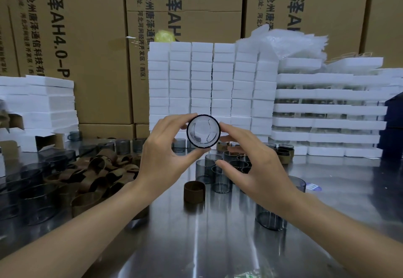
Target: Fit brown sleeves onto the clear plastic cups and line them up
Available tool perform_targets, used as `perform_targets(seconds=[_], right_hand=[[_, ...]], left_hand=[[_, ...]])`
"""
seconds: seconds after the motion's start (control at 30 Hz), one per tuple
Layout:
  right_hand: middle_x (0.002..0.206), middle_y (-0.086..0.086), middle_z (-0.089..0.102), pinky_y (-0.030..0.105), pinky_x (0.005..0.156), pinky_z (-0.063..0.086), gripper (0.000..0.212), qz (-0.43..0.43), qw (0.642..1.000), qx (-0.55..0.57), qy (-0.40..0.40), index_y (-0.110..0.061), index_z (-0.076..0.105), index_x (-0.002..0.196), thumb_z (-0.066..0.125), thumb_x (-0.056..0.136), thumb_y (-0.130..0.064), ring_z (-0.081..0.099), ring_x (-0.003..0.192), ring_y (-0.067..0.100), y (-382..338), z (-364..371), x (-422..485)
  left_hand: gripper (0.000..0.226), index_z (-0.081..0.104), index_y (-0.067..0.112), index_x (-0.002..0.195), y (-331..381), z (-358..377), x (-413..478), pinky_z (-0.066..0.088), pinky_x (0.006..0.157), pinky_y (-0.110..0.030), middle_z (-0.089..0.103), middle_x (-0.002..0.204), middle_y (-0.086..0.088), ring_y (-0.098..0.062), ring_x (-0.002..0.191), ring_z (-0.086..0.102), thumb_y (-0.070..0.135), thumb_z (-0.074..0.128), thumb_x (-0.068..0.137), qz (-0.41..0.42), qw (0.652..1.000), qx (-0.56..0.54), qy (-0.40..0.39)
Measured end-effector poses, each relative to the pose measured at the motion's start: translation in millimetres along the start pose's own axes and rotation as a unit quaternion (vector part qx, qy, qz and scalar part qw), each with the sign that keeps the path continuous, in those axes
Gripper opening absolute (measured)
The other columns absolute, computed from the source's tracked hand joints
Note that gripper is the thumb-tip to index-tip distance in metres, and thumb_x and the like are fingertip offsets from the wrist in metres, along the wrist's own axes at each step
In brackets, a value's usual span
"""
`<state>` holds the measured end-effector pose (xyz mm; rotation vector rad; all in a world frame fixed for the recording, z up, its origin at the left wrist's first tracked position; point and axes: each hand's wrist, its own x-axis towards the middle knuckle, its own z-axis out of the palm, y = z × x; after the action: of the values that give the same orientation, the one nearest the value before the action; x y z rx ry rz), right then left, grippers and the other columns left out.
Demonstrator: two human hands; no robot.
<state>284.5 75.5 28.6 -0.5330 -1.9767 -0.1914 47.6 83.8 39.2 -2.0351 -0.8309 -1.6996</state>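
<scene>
My left hand (pixel 165 158) grips a clear plastic cup (pixel 203 131), raised above the table with its round end facing me. My right hand (pixel 253 158) is close on the cup's right, fingertips at its rim, thumb apart below; whether it grips is unclear. A single brown sleeve (pixel 194 191) stands upright on the metal table (pixel 196 245) below my hands. Behind it stands a cluster of clear cups (pixel 220 171), some with brown sleeves. A heap of loose brown sleeves (pixel 98 173) lies to the left.
Bare clear cups (pixel 32 192) crowd the left edge, and two more (pixel 270 219) stand on the right. White foam trays (pixel 209 81) are stacked at the back, with further stacks left (pixel 43 107) and right (pixel 327 121). Cardboard boxes (pixel 87 38) form the back wall.
</scene>
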Motion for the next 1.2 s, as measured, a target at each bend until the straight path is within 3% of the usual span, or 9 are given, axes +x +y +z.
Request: perform_targets(seconds=[0.13, 0.27, 0.4, 0.47, 0.53, 0.63, 0.73, 0.93, 1.2], right_hand=[[0.155, -0.010, 0.058, 0.015, 0.114, 0.043, 0.074, 0.002, 1.000, -0.011, -0.004, -0.022, 0.043, 0.165, 0.078, 0.100, -0.020, 0.054, 0.141, -0.001, 1, 0, -2], [0.157, -0.013, 0.056, 0.025, 0.115, 0.047, 0.071, -0.004, 1.000, -0.005, -0.011, -0.024, 0.043, 0.165, 0.074, 0.101, -0.020, 0.055, 0.143, 0.008, 2, 0, -3], [0.161, -0.015, 0.051, 0.038, 0.118, 0.048, 0.070, 0.003, 1.000, -0.011, -0.029, -0.027, 0.040, 0.166, 0.068, 0.103, -0.025, 0.050, 0.149, 0.011, 1, -2, -2], [0.164, -0.014, 0.048, 0.037, 0.123, 0.043, 0.069, 0.006, 0.998, -0.028, -0.049, -0.027, 0.039, 0.167, 0.067, 0.103, -0.027, 0.044, 0.153, 0.008, 0, -2, -2], [0.167, -0.014, 0.043, 0.029, 0.127, 0.034, 0.069, 0.005, 0.996, -0.057, -0.072, -0.026, 0.038, 0.167, 0.066, 0.104, -0.030, 0.037, 0.156, 0.004, -1, -3, -4], [0.171, -0.016, 0.038, 0.016, 0.127, 0.024, 0.072, 0.016, 0.992, -0.079, -0.099, -0.027, 0.033, 0.170, 0.063, 0.105, -0.034, 0.030, 0.158, -0.001, -3, -3, -4], [0.173, -0.016, 0.033, 0.013, 0.126, 0.020, 0.076, 0.024, 0.989, -0.087, -0.118, -0.029, 0.028, 0.172, 0.063, 0.105, -0.035, 0.026, 0.159, -0.002, -5, -4, -4], [0.174, -0.017, 0.030, 0.011, 0.125, 0.019, 0.079, 0.029, 0.988, -0.082, -0.125, -0.029, 0.024, 0.172, 0.064, 0.105, -0.033, 0.024, 0.160, -0.002, -8, -6, -3], [0.172, -0.023, 0.030, 0.010, 0.123, 0.019, 0.081, 0.054, 0.977, -0.108, -0.173, -0.035, 0.020, 0.173, 0.065, 0.106, -0.040, 0.024, 0.156, -0.008, -3, -5, -4]], left_hand=[[0.069, 0.065, 0.011, 0.141, 1, 1, -1, 0.056, 0.090, -0.033, 0.068, 0.130, -0.001, -0.016, 0.119, 0.063, 0.025, 0.096, 0.081, -0.013, 1.000, -0.008, -0.003], [0.069, 0.064, 0.011, 0.142, -1, 2, -1, 0.061, 0.085, -0.041, 0.067, 0.133, 0.000, -0.019, 0.125, 0.063, 0.022, 0.095, 0.082, -0.020, 0.999, -0.028, -0.009], [0.066, 0.065, 0.015, 0.140, 2, 3, -2, 0.059, 0.081, -0.034, 0.068, 0.129, 0.004, -0.020, 0.122, 0.065, 0.030, 0.095, 0.083, -0.045, 0.998, -0.050, -0.005], [0.054, 0.071, 0.022, 0.130, 5, 4, -1, 0.055, 0.079, -0.029, 0.073, 0.119, 0.009, -0.019, 0.115, 0.069, 0.045, 0.087, 0.085, -0.119, 0.985, -0.128, -0.003], [0.046, 0.081, 0.026, 0.111, 9, 3, 5, 0.050, 0.082, -0.031, 0.080, 0.106, 0.006, -0.011, 0.100, 0.074, 0.061, 0.077, 0.082, -0.260, 0.929, -0.262, -0.020], [0.064, 0.088, 0.024, 0.092, 10, 2, 10, 0.045, 0.083, -0.036, 0.079, 0.093, -0.001, -0.011, 0.079, 0.071, 0.082, 0.067, 0.073, -0.474, 0.771, -0.412, -0.102], [0.077, 0.086, 0.014, 0.097, 6, 3, 7, 0.047, 0.079, -0.035, 0.072, 0.087, -0.003, -0.014, 0.075, 0.066, 0.086, 0.061, 0.083, -0.524, 0.685, -0.478, -0.164], [0.081, 0.086, 0.012, 0.101, 9, 3, 8, 0.051, 0.074, -0.031, 0.071, 0.088, -0.002, -0.013, 0.073, 0.065, 0.086, 0.057, 0.085, -0.526, 0.651, -0.512, -0.192], [0.079, 0.085, 0.009, 0.108, 11, 10, -2, 0.048, 0.074, -0.033, 0.077, 0.096, -0.006, -0.017, 0.073, 0.068, 0.081, 0.065, 0.082, -0.552, 0.636, -0.520, -0.143]])
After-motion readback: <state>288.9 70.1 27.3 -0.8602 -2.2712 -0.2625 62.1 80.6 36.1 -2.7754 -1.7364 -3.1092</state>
